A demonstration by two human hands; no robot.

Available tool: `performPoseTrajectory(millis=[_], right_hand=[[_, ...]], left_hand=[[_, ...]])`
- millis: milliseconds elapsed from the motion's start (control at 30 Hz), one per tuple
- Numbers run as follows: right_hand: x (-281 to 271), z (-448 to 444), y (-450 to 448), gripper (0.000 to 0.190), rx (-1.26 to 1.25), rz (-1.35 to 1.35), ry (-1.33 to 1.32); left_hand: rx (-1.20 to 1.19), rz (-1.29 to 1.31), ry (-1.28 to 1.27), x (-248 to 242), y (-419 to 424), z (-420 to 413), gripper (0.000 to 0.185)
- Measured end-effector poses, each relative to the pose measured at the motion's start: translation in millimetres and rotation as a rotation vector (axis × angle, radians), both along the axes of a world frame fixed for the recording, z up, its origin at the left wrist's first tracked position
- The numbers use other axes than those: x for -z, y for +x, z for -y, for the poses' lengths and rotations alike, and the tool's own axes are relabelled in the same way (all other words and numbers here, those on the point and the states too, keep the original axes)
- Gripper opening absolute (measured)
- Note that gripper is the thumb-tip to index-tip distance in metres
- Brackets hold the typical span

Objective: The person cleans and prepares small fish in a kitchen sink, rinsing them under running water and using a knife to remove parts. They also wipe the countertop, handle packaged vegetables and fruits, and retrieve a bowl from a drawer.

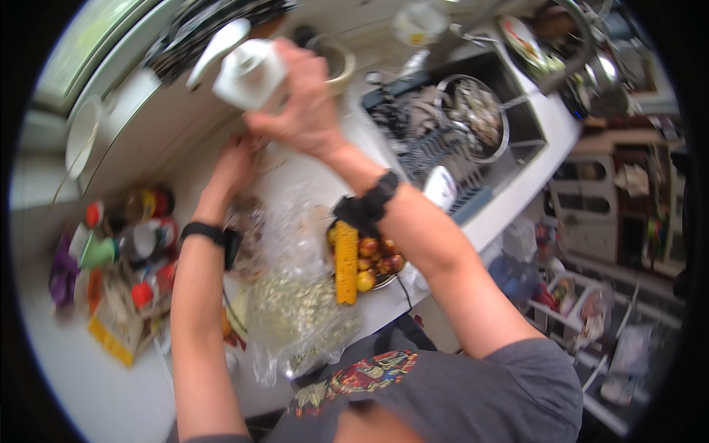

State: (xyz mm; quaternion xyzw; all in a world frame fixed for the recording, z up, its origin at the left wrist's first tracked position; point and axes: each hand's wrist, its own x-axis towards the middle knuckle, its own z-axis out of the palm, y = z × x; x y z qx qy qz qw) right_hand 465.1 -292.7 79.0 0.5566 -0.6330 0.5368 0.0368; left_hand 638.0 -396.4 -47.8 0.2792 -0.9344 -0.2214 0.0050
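Observation:
My right hand (302,102) is wrapped around a white pump bottle (249,75), raised near the wall at the top left of centre. Just below it, my left hand (238,160) reaches to the back of the white counter (285,183); its fingers are blurred and partly hidden, so what they touch is unclear. Between my forearms lie clear plastic bags, one (302,315) with pale green and whitish pieces inside. Beside that bag an ear of yellow corn (347,263) rests against a bowl of small red and yellow fruits (374,260), partly covered by my right wrist strap.
At right, a sink holds a blue-grey rack (437,147) and a metal colander of food (473,119). Several bottles and packets crowd the left, including a green container (98,252). A white bowl-like container (84,138) stands near the window. A beige pot (338,63) is behind my right hand.

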Motion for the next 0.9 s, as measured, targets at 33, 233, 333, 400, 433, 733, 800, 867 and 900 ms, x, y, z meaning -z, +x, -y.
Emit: performPoseTrajectory(millis=[33,233,333,400,433,733,800,867,900], right_hand=[[4,1,3,0.090,0.014,0.005,-0.012],[7,-3,18,0.096,0.120,0.150,0.103],[5,-3,15,0.106,0.006,0.342,0.183],[3,-14,17,0.106,0.004,0.387,0.255],[3,-20,16,0.105,0.023,0.344,0.248],[-35,-188,-34,0.066,0.128,0.469,0.246],[-41,-220,-45,0.063,0.153,0.571,0.270],[-50,-246,-51,0.061,0.147,0.655,0.245],[-49,-256,-53,0.061,0.147,0.653,0.225]], left_hand=[[0.016,-0.054,0.071,-6,-1,-11,0.056],[0.112,0.133,0.155,-26,-28,-46,0.049],[0.143,-0.249,0.160,-18,-52,-65,0.039],[0.104,-0.388,0.224,-25,-70,-81,0.038],[0.105,-0.399,0.271,-26,-79,-88,0.037],[0.259,-0.230,0.507,-33,-120,-109,0.034],[0.106,-0.301,0.782,-59,-88,-77,0.034],[0.018,-0.120,0.496,-87,-43,-36,0.034],[-0.007,-0.003,0.404,-91,-17,-20,0.038]])
